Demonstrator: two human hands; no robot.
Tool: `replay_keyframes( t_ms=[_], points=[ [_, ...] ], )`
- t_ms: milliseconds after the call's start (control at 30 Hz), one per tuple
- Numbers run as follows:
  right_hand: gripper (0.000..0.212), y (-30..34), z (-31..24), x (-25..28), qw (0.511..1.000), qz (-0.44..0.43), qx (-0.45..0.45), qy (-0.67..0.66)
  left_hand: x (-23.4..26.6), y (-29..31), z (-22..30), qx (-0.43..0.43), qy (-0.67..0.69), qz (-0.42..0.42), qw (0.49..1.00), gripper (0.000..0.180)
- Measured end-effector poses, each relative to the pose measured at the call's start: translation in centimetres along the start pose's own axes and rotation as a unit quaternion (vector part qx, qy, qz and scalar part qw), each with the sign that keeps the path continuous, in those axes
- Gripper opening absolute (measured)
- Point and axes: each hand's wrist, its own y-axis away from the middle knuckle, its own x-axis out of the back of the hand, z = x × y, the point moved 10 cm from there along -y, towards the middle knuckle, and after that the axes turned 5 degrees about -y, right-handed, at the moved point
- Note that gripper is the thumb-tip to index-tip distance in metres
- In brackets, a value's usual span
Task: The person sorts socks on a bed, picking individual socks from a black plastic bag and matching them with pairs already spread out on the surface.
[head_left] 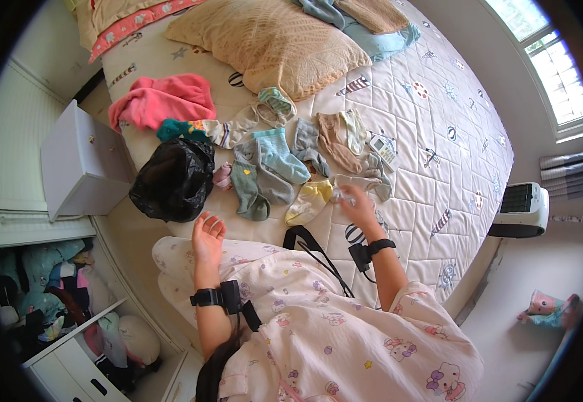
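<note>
My left hand [209, 236], palm up with fingers loosely bent and apart, is empty beside a black plastic bag [174, 179]. My right hand [357, 206] pinches a small whitish-grey thing [342, 194], too indistinct to name, by a yellow-and-white sock [309, 203]. Around it lie a grey-green sock [249, 191], a light blue sock [283, 155], a grey sock [310, 146] and a brown sock [337, 141]. A pale green sock [355, 132] lies beside the brown one. Next to the bag is a small pink rolled piece [222, 176].
A white remote control [384, 151] lies right of the socks on the quilted bed [432, 201]. Behind them are a pink cloth [164, 100] and a beige pillow [271, 47]. A bedside cabinet [84, 161] stands left; a black strap and cable [325, 261] lie near my lap.
</note>
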Motion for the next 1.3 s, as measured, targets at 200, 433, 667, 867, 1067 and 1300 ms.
replay_keyframes(
  t_ms=[200, 433, 667, 867, 1067, 1300],
  points=[
    [0.025, -0.8, 7.1, 8.8, 0.962, 0.258, -0.087, -0.033, 0.1, 0.1, 0.1, -0.007, 0.017, -0.011, 1.000, 0.024],
    [0.023, -2.4, 11.7, 9.6, 0.949, 0.209, -0.183, 0.149, 0.2, 0.1, 0.0, -0.012, 0.003, -0.011, 1.000, 0.025],
    [0.022, 1.4, 16.4, 15.3, 0.849, 0.442, -0.241, -0.160, -0.8, 0.2, 0.2, -0.017, -0.020, -0.013, 1.000, 0.025],
    [0.019, -0.7, 2.4, 13.0, 0.806, 0.333, -0.124, -0.473, -6.2, 4.1, 2.2, -0.042, -0.096, -0.125, 0.987, 0.030],
    [0.027, -2.9, -16.1, 1.2, 0.791, 0.004, -0.090, -0.605, -16.1, 10.8, 3.3, -0.052, -0.207, -0.290, 0.933, 0.044],
    [0.036, -2.3, -26.9, -7.9, 0.785, -0.191, -0.062, -0.587, -14.4, 13.6, 7.1, -0.216, -0.248, -0.166, 0.930, 0.041]
  ],
)
